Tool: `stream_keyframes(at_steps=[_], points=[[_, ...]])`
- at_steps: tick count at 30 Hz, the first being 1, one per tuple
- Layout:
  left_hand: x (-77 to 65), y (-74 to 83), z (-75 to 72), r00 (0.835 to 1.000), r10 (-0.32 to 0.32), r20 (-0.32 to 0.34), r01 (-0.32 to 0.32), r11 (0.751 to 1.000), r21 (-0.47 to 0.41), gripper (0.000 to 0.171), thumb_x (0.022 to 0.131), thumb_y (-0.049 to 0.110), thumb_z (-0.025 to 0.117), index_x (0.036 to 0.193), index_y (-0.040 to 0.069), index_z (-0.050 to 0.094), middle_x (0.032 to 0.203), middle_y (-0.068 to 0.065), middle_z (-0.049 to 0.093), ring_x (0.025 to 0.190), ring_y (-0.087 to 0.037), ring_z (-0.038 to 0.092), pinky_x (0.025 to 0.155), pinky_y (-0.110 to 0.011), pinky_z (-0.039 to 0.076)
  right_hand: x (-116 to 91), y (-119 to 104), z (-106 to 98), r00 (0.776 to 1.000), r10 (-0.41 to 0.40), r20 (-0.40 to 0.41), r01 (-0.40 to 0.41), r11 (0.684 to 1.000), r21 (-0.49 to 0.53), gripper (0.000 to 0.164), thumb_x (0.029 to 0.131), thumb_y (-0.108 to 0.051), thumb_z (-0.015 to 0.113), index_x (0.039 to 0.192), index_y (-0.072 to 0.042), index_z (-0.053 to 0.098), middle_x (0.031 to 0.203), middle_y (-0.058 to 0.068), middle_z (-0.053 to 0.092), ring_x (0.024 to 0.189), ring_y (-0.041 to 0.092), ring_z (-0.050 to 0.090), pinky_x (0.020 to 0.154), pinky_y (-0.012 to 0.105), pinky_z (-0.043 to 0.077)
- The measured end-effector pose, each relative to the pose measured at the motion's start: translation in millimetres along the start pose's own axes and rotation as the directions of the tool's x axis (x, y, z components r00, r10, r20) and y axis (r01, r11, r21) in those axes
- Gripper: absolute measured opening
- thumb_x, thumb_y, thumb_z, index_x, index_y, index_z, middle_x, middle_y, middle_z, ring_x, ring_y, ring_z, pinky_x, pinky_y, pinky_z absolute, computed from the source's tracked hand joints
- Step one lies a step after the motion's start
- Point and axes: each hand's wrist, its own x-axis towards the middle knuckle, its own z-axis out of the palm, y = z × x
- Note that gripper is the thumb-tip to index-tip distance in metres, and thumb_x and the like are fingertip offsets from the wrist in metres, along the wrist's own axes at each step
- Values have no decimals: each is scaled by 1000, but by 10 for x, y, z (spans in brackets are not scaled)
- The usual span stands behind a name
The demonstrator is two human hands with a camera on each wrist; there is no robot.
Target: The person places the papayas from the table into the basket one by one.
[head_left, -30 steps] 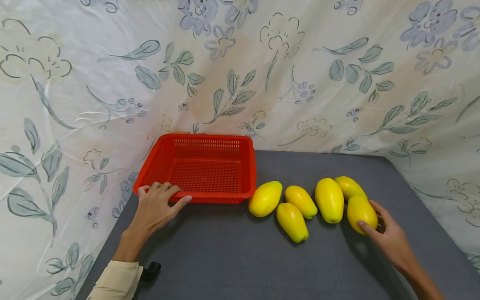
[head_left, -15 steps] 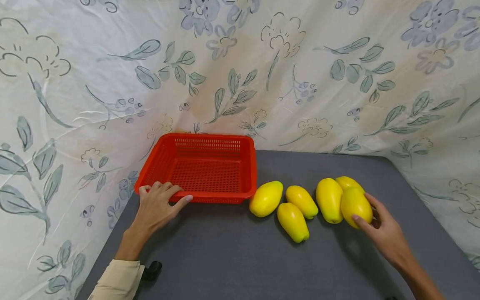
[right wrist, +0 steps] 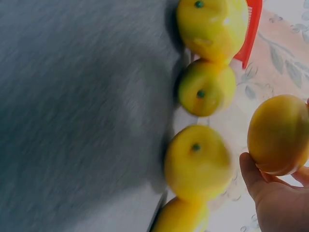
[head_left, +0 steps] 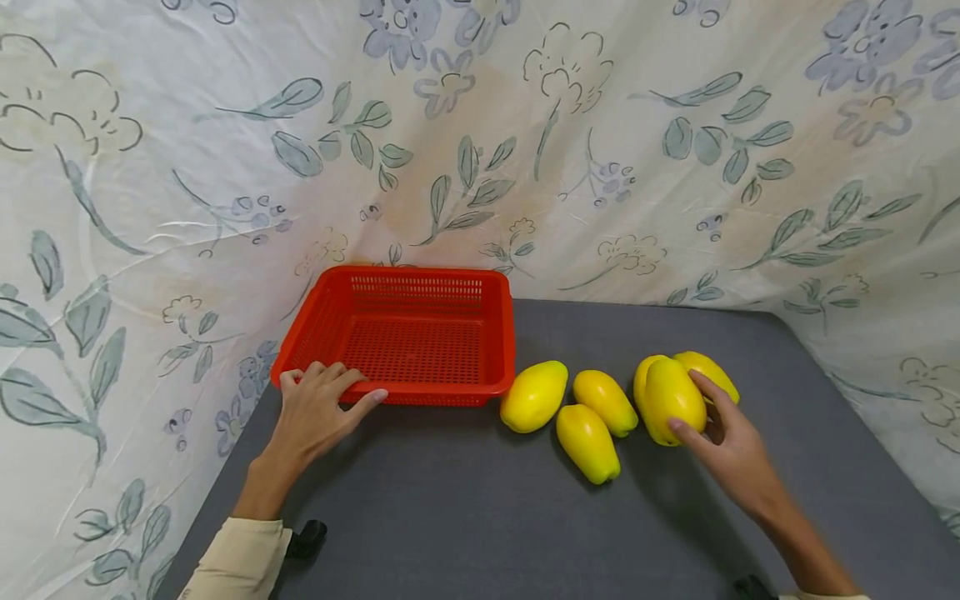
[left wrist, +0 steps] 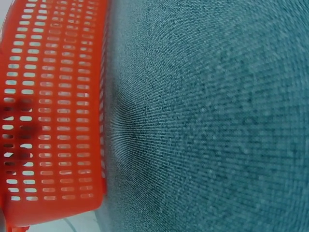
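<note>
The fingers of my left hand [head_left: 318,410] hook over the front rim of a red plastic basket [head_left: 500,392], thumb along the rim; through its slotted wall [left wrist: 63,116], dark finger shapes show in the left wrist view. My right hand [head_left: 731,454] grips a yellow mango [head_left: 672,398], lifted clear of the table in the right wrist view, thumb on its near side. From the head view, the held mango partly covers another mango [head_left: 643,375]. Behind the right fingers lies a further mango [head_left: 708,372].
Between basket and right hand lie a mango [head_left: 534,397] close to the basket's corner, a smaller mango [head_left: 603,402] and another mango [head_left: 588,444] nearer the front. All are on a dark grey table [head_left: 480,517]. A flowered cloth [head_left: 570,167] hangs behind and at the sides.
My right hand has raised the mango and carried it left, from beside the right-hand pair to in front of the left one of them. The left hand stays on the basket rim.
</note>
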Motion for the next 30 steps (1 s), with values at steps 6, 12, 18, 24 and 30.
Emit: stream_keyframes(at_steps=[6,12,18,24,30], points=[[3,-2,2,1000,3,-7,-3,1000,-9,46,91,52,74,112,12,79,106,-10,71,94,-31,58,83,-56,30,31,-148,123,999,-53,13,52,996,78,78,104,-21,70,169,-20,26,158,22,43,114,-9,53,85,8,50],[7,-17,15,1000,4,-8,-4,1000,-3,47,90,54,73,112,13,79,105,-10,72,95,-32,59,84,-57,30,78,-270,221,995,-91,43,83,983,164,76,105,-17,68,169,-19,27,157,16,44,116,-1,57,85,15,54],[6,-28,16,1000,11,-18,-11,1000,-1,46,90,53,74,111,12,79,103,-11,71,94,-32,59,84,-57,31,136,-372,318,992,-109,71,91,972,214,75,107,-17,65,169,-17,24,162,15,38,124,1,54,92,13,52],[6,-25,16,1000,11,-26,-11,1000,3,46,89,52,74,111,12,79,102,-11,71,92,-32,58,82,-56,30,200,-500,449,989,-114,98,83,958,274,75,107,-19,64,170,-22,23,165,14,35,131,9,53,96,14,51],[17,-16,15,1000,2,-12,-2,1000,-3,47,89,53,74,111,12,79,104,-12,71,93,-33,58,84,-58,31,267,-597,581,980,-152,127,94,920,381,74,108,-14,62,170,-17,21,166,16,33,133,9,54,99,16,51]])
